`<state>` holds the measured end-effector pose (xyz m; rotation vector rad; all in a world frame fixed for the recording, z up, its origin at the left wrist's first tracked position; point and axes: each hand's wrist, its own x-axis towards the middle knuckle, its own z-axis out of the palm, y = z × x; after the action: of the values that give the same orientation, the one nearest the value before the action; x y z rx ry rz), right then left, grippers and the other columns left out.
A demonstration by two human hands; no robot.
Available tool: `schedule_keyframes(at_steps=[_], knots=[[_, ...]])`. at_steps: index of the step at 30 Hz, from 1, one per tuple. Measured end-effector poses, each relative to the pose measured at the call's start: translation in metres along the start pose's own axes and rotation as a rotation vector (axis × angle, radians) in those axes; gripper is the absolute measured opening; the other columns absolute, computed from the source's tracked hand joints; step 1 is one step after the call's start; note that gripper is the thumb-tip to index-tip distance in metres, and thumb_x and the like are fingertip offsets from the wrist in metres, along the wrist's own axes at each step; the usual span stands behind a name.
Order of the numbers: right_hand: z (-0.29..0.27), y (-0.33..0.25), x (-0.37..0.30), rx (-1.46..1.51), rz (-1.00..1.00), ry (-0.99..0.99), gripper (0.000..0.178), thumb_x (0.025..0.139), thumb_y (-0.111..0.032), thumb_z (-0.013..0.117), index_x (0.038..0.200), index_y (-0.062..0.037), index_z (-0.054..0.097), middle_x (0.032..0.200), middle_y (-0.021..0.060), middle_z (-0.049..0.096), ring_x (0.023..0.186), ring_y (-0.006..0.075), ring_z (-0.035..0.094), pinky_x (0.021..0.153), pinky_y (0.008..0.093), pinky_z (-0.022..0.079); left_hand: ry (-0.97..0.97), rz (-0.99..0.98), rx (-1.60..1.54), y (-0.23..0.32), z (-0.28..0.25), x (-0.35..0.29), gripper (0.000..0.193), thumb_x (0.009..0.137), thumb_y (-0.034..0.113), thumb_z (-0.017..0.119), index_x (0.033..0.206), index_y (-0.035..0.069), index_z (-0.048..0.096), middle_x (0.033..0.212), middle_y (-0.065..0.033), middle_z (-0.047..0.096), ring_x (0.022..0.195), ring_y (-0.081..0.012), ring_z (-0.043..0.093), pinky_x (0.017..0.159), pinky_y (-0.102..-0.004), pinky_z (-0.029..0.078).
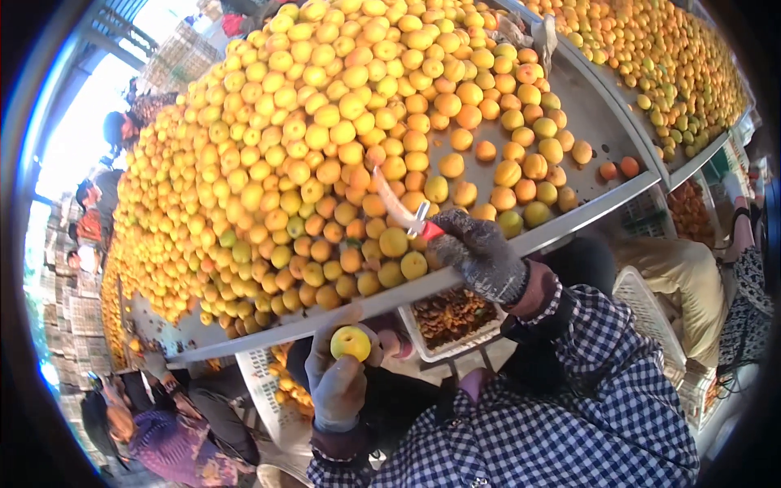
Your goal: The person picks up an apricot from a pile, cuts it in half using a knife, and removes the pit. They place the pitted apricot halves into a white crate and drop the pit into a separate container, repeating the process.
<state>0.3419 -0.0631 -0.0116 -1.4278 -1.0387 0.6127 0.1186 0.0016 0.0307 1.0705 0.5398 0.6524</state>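
My left hand (338,389), in a grey work glove, is closed around a yellow apricot (351,345) just outside the table's front edge. A dark, stained glove covers my right hand (482,254), which grips a knife (394,202) by its red handle. The knife's curved blade points up and away over the fruit, apart from the apricot in my left hand. Beyond both hands, a large heap of yellow and orange apricots (317,122) covers much of a metal table (586,98).
Under the table edge stand a white crate (431,356) of brown-orange pieces and another crate (259,376) with orange halves. A person in purple (175,447) sits at left, another in light trousers (679,281) at right. A second apricot heap (651,57) lies at upper right.
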Motion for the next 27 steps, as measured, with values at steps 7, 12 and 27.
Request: schedule_keyframes(at_steps=[7,12,27], knots=[[0.021,-0.068,-0.096,0.242,0.109,-0.198,0.033,0.086,-0.017,0.060,0.112,-0.0011,0.047,0.101,0.0118,0.054,0.091,0.0172,0.054,0.074,0.0297,0.044,0.082,-0.111,-0.123,-0.024,0.005,-0.049,0.057,0.075,0.022,0.054,0.125,-0.004,0.042,0.107,-0.0128,0.052,0.086,-0.0182,0.055,0.077,-0.0305,0.044],[0.020,-0.062,-0.139,0.188,0.146,-0.343,0.026,0.086,-0.013,0.059,0.108,0.0007,0.052,0.092,0.0141,0.059,0.079,0.0202,0.059,0.068,0.0290,0.045,0.158,-0.126,0.014,-0.036,0.012,-0.062,0.045,0.093,0.036,0.038,0.113,-0.002,0.049,0.090,-0.0110,0.058,0.064,-0.0127,0.055,0.055,-0.0216,0.043],[0.061,-0.068,-0.168,-0.092,0.139,-0.348,0.036,0.087,-0.033,0.055,0.103,-0.0014,0.048,0.077,0.0215,0.060,0.071,0.0377,0.061,0.061,0.0428,0.048,0.312,0.019,0.162,-0.042,0.025,-0.090,0.052,0.092,0.046,0.039,0.092,-0.002,0.058,0.067,-0.0066,0.061,0.051,-0.0080,0.051,0.046,-0.0182,0.038]])
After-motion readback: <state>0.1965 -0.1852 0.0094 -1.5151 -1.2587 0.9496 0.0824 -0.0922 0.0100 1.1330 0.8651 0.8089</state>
